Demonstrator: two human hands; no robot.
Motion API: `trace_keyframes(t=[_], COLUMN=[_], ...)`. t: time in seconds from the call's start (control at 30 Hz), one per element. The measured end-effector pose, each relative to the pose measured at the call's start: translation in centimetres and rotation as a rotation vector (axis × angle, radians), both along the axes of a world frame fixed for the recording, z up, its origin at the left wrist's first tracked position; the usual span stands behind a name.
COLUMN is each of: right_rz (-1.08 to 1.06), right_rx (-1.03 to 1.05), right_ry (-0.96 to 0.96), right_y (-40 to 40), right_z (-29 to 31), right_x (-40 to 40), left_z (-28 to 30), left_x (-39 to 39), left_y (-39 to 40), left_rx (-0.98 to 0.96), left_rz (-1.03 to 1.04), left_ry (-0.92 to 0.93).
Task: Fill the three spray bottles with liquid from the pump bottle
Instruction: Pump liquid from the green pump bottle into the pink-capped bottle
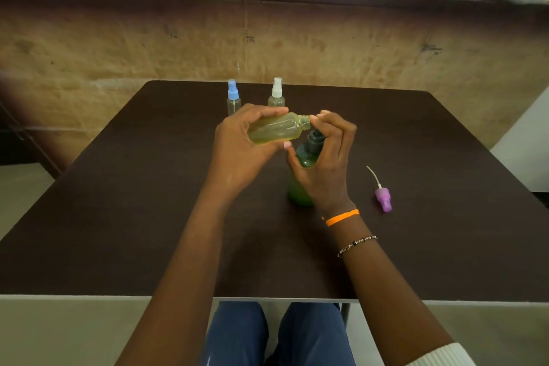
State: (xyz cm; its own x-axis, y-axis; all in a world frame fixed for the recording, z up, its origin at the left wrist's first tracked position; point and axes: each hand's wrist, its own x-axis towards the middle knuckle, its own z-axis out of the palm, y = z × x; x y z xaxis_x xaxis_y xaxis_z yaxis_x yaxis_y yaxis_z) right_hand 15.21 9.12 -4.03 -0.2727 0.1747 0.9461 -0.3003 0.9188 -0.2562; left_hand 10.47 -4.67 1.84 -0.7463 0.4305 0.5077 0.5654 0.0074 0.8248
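Above bench (148,232), left hand (237,151) gripping uncapped spray bottle (276,131), lying sideways, neck pointing toward right hand (323,163), fingers curling round green pump bottle (300,190) standing below.

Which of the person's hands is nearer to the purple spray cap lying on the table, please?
The right hand. It holds the green pump bottle, just left of the purple spray cap; the left hand holds the open bottle farther left.

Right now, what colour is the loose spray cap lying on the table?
Purple spray cap, white tube attached; head view.
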Motion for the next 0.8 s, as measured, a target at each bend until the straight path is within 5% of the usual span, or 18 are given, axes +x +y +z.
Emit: trace_keyframes(t=[0.8], right_rz=[-0.206], right_rx=[0.011], right_ry=[-0.028], right_y=[-1.1], right_z=[0.2], right_x=[-0.5], left_z=[0.0], left_x=[-0.5], left_y=[-0.3], left_rx=[-0.034], left_rz=[0.005], left_ry=[-0.023])
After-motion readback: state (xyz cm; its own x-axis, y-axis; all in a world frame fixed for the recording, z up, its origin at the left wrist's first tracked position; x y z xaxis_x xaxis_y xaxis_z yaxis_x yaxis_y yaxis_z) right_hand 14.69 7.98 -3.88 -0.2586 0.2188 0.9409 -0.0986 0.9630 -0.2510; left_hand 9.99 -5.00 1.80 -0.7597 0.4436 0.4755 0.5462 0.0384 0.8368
